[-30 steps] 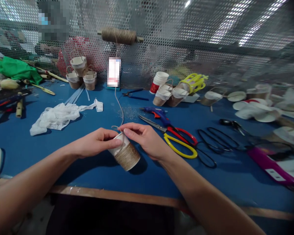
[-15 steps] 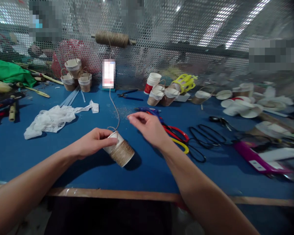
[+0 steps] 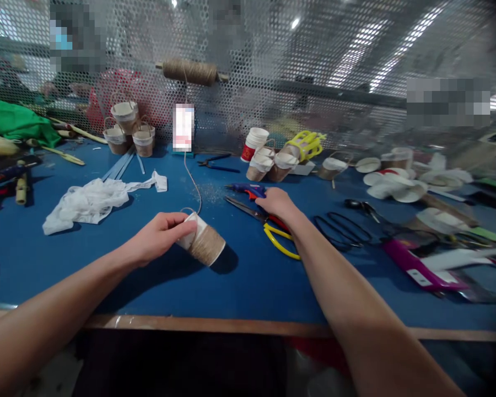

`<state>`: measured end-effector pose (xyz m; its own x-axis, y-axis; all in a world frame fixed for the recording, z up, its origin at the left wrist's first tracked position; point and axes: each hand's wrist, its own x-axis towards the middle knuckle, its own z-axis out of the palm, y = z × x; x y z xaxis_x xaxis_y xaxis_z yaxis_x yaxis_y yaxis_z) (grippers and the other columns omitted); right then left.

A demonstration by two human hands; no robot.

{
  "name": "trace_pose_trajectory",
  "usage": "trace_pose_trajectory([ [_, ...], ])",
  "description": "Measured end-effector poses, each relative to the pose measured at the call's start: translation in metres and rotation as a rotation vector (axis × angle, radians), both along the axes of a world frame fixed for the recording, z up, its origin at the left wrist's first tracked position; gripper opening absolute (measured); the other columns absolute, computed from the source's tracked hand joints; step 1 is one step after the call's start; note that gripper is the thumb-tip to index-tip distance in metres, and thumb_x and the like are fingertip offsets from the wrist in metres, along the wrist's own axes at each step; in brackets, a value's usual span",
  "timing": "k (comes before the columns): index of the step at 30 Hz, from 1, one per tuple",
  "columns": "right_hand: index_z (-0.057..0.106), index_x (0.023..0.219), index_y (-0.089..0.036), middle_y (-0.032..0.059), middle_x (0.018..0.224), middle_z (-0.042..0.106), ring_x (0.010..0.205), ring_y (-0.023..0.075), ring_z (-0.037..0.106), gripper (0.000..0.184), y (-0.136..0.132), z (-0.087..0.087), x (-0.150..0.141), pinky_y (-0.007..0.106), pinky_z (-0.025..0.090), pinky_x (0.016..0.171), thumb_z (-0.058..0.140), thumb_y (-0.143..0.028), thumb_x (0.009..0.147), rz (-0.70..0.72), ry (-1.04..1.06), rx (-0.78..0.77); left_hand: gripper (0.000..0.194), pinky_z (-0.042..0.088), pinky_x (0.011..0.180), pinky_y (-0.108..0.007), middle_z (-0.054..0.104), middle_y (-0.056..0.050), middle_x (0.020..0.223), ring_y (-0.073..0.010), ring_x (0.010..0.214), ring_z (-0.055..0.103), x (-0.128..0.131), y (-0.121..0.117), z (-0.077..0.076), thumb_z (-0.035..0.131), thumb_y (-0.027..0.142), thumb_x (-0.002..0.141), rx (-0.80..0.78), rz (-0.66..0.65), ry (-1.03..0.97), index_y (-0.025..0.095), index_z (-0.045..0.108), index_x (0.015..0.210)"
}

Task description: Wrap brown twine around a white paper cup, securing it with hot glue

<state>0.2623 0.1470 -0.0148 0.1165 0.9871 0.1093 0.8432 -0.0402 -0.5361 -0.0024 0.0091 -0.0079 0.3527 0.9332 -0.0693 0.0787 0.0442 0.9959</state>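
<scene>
My left hand [image 3: 165, 234] is closed on a paper cup [image 3: 209, 245], its thumb near the white rim. Brown twine wraps the cup's lower part, and the cup lies tilted with its base toward the right. A strand of twine [image 3: 196, 187] runs from the cup up toward the twine spool [image 3: 190, 72]. My right hand [image 3: 279, 204] is closed around the handle end of a blue hot glue gun [image 3: 248, 189], which still rests on the table; the fingertips are partly hidden. Scissors [image 3: 279, 240] with red and yellow handles lie under the right wrist.
Wrapped cups [image 3: 124, 118] with handles stand at the back left, others [image 3: 283, 165] at the back right. White lace [image 3: 89, 201] lies left. Pliers [image 3: 219, 165], a black cord [image 3: 343, 231] and a purple power strip [image 3: 421, 267] are on the table, before a perforated metal screen.
My right hand has moved right and forward from above the scissors and closed on the glue gun. My left hand still holds the cup, turned slightly.
</scene>
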Motion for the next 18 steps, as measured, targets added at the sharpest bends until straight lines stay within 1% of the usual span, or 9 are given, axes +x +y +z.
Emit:
trace_pose_trajectory([
  [2, 0.057, 0.082, -0.013, 0.0088, 0.078, 0.061, 0.077, 0.0243, 0.060, 0.021, -0.008, 0.007, -0.004, 0.041, 0.048, 0.069, 0.068, -0.016, 0.064, -0.017, 0.054, 0.055, 0.024, 0.035, 0.064, -0.022, 0.060, 0.000, 0.071, -0.0097, 0.064, 0.048, 0.000, 0.000, -0.001, 0.053, 0.035, 0.079, 0.004, 0.001, -0.005, 0.014, 0.065, 0.080],
  [3, 0.056, 0.082, -0.014, 0.0083, 0.075, 0.061, 0.075, 0.0250, 0.061, 0.024, -0.014, 0.013, -0.007, 0.042, 0.048, 0.068, 0.068, -0.014, 0.062, -0.017, 0.090, 0.091, 0.024, 0.035, 0.063, -0.022, 0.060, 0.000, 0.070, -0.0097, 0.063, 0.047, 0.000, -0.001, -0.001, 0.053, 0.035, 0.079, 0.003, -0.004, -0.003, 0.014, 0.065, 0.079],
  [5, 0.052, 0.091, -0.016, 0.0060, 0.076, 0.061, 0.069, 0.0213, 0.062, 0.029, -0.030, 0.027, -0.011, 0.038, 0.050, 0.065, 0.063, -0.017, 0.065, 0.011, 0.185, 0.158, 0.023, 0.035, 0.062, -0.023, 0.060, 0.000, 0.068, -0.0098, 0.061, 0.048, 0.000, -0.001, 0.000, 0.055, 0.034, 0.077, 0.001, -0.016, 0.006, 0.013, 0.064, 0.077],
  [7, 0.049, 0.093, -0.020, 0.0030, 0.078, 0.062, 0.061, 0.0159, 0.062, 0.023, -0.047, 0.042, -0.016, 0.032, 0.051, 0.058, 0.058, -0.025, 0.072, 0.088, 0.328, 0.184, 0.022, 0.035, 0.061, -0.024, 0.060, 0.000, 0.066, -0.0101, 0.059, 0.048, 0.000, -0.001, 0.000, 0.056, 0.032, 0.076, 0.003, -0.023, 0.024, 0.012, 0.064, 0.075],
  [8, 0.051, 0.087, -0.020, 0.0022, 0.074, 0.062, 0.059, 0.0155, 0.061, 0.022, -0.057, 0.048, -0.018, 0.032, 0.052, 0.056, 0.061, -0.028, 0.069, 0.184, 0.518, 0.135, 0.022, 0.036, 0.061, -0.024, 0.060, -0.001, 0.065, -0.0103, 0.058, 0.048, 0.000, -0.001, 0.000, 0.055, 0.032, 0.076, 0.008, -0.025, 0.035, 0.012, 0.064, 0.074],
  [10, 0.053, 0.073, -0.020, 0.0006, 0.059, 0.060, 0.050, 0.0143, 0.059, 0.018, -0.074, 0.056, -0.024, 0.030, 0.051, 0.051, 0.063, -0.034, 0.067, 0.300, 0.677, -0.035, 0.023, 0.036, 0.060, -0.024, 0.059, -0.001, 0.064, -0.0105, 0.058, 0.048, -0.001, 0.000, 0.000, 0.055, 0.033, 0.076, 0.025, -0.014, 0.059, 0.012, 0.064, 0.074],
  [12, 0.055, 0.068, -0.019, 0.0015, 0.057, 0.062, 0.051, 0.0147, 0.059, 0.018, -0.088, 0.057, -0.030, 0.030, 0.050, 0.052, 0.066, -0.033, 0.065, 0.365, 0.683, -0.059, 0.024, 0.036, 0.059, -0.024, 0.058, 0.000, 0.063, -0.0103, 0.058, 0.047, -0.002, 0.002, -0.001, 0.055, 0.034, 0.076, 0.056, 0.027, 0.073, 0.012, 0.063, 0.073],
  [15, 0.058, 0.071, -0.018, 0.0018, 0.063, 0.064, 0.053, 0.0137, 0.059, 0.015, -0.104, 0.053, -0.038, 0.029, 0.050, 0.054, 0.066, -0.029, 0.066, 0.395, 0.613, 0.078, 0.027, 0.035, 0.058, -0.024, 0.056, 0.000, 0.062, -0.0098, 0.057, 0.045, -0.004, 0.006, -0.003, 0.054, 0.037, 0.077, 0.122, 0.118, 0.085, 0.012, 0.062, 0.071],
  [18, 0.060, 0.077, -0.018, -0.0021, 0.051, 0.056, 0.042, 0.0102, 0.050, 0.014, -0.113, 0.049, -0.040, 0.025, 0.043, 0.042, 0.059, -0.032, 0.074, 0.455, 0.547, 0.048, 0.029, 0.034, 0.057, -0.024, 0.054, 0.000, 0.063, -0.0099, 0.057, 0.044, -0.006, 0.009, -0.004, 0.051, 0.038, 0.078, 0.166, 0.165, 0.140, 0.011, 0.061, 0.074],
])
